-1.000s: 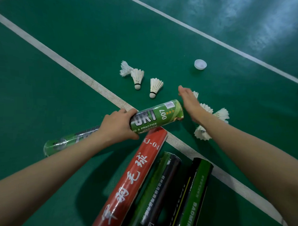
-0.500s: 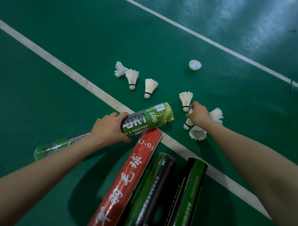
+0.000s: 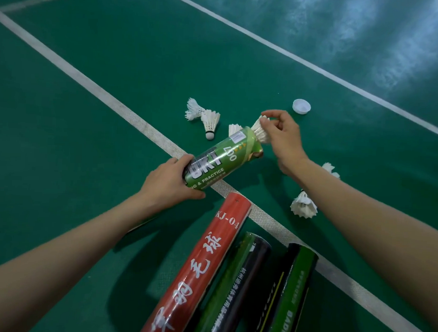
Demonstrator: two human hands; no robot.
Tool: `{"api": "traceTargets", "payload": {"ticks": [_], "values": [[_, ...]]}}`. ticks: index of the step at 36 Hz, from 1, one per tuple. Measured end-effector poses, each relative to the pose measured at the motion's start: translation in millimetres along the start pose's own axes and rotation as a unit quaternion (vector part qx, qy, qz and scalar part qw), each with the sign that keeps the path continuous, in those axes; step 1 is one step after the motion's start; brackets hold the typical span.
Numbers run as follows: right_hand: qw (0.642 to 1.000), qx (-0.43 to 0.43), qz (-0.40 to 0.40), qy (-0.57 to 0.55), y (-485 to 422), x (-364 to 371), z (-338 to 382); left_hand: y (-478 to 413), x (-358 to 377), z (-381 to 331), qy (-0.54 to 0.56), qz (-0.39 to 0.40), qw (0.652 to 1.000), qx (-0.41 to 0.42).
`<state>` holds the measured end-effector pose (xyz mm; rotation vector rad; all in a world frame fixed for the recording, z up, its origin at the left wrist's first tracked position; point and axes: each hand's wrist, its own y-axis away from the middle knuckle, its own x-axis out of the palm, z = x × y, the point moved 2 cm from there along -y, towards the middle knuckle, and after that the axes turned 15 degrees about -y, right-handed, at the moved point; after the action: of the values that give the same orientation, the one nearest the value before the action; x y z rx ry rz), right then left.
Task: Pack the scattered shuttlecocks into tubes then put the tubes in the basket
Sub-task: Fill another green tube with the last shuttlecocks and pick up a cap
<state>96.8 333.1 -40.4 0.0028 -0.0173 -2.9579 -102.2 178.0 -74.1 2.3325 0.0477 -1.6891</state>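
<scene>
Shuttlecock (image 3: 260, 130), lifted off the floor (image 3: 117, 70) half a second ago, now sits feathers-out at the tube (image 3: 220, 161) mouth, pinched by right hand (image 3: 281, 138) while left hand (image 3: 167, 182) grips the tube, so one more nearly packed, loose shuttlecocks (image 3: 210, 120) remain.

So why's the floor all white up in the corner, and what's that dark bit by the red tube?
Head view: light glares off the court floor at top right, paling the green; head view again: the dark bit left of the red tube is a shadow, probably from the left arm.
</scene>
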Motion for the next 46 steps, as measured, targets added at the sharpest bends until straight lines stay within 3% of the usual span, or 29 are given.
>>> {"api": "traceTargets", "payload": {"ticks": [8,12,16,22,25,28,32,36,40,46], "values": [[0.998,0.009,0.051,0.022,4,-10,40,-22,-40,-18,-0.046,-0.014,0.995,0.087],[0.997,0.018,0.054,0.060,5,-27,59,-35,-59,-35,-0.003,0.048,0.993,0.111],[0.998,0.018,0.062,0.016,16,-45,51,-49,-67,-65,0.035,0.152,0.980,0.124],[1.000,0.029,0.004,-0.006,33,-90,7,-82,-43,-101,-0.023,0.229,0.962,0.144],[0.992,0.037,-0.110,0.040,39,-128,-16,-90,-23,-124,-0.069,0.196,0.968,0.141],[0.963,0.095,-0.188,0.167,42,-171,-47,-91,-4,-139,-0.109,0.139,0.974,0.139],[0.911,0.221,-0.193,0.289,54,-200,-80,-89,22,-143,-0.120,0.099,0.979,0.135],[0.903,0.282,-0.172,0.275,63,-204,-102,-89,36,-140,-0.139,0.058,0.981,0.126],[0.923,0.235,-0.219,0.214,68,-205,-107,-90,41,-136,-0.173,-0.002,0.975,0.138],[0.952,0.050,-0.296,0.054,60,-195,-62,-88,43,-123,-0.235,-0.064,0.956,0.166]]}}
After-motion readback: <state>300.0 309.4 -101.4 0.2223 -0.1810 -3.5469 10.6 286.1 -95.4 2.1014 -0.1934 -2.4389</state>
